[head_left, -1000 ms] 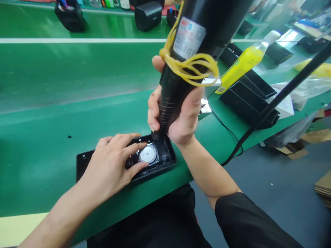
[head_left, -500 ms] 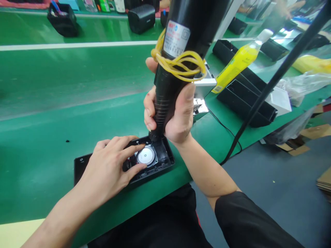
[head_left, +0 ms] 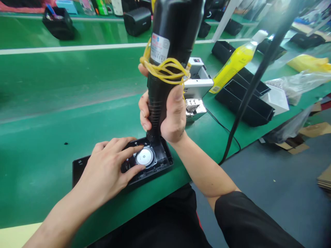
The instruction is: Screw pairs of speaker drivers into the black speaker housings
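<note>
My right hand [head_left: 173,117] is wrapped round a black power screwdriver [head_left: 157,89] with yellow bands on it. The tool points down, its tip at the upper edge of a round speaker driver [head_left: 144,156]. That silver-faced driver sits inside a long black housing [head_left: 164,158] lying on the green table. My left hand [head_left: 111,165] rests over the housing, its fingers spread, thumb and index finger at the driver's left rim. The tip of the bit is hidden.
A silver machine [head_left: 199,82] stands behind my right hand. Right of it are a yellow bottle [head_left: 232,63] and black housings [head_left: 243,103]. A thick black cable [head_left: 248,93] crosses the right side. A small black piece [head_left: 66,143] lies at the left.
The view has shifted slightly, and the screwdriver's upper end has tilted left, showing more of the silver machine. My left hand keeps its place on the housing.
</note>
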`<state>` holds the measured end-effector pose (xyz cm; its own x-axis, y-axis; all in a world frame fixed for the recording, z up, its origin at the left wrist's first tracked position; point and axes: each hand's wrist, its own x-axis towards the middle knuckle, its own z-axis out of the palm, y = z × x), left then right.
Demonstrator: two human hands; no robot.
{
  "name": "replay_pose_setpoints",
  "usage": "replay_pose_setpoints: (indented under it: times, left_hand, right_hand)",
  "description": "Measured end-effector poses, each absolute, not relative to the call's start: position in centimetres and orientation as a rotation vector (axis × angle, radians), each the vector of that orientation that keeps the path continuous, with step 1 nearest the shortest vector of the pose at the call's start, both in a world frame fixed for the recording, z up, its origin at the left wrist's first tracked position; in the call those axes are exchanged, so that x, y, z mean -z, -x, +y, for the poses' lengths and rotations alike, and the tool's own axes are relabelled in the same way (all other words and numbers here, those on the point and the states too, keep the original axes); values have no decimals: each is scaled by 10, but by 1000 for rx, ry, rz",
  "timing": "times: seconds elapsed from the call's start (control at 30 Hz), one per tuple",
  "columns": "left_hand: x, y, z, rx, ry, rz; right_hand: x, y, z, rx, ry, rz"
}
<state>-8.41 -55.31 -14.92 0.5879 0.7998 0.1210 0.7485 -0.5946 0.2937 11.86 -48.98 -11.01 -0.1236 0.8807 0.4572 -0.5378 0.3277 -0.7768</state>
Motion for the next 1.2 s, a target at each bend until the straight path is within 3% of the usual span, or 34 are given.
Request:
replay_pose_setpoints:
  times: [0.97,1.2]
  left_hand:
    - [146,83,-554,-292,-2632,1307]
    - [158,86,-551,-441,-2692,1254]
  right_hand:
    - [122,-115,-501,-1366,308,-1344]
    - [82,-139,-507,-1167,313,-1154]
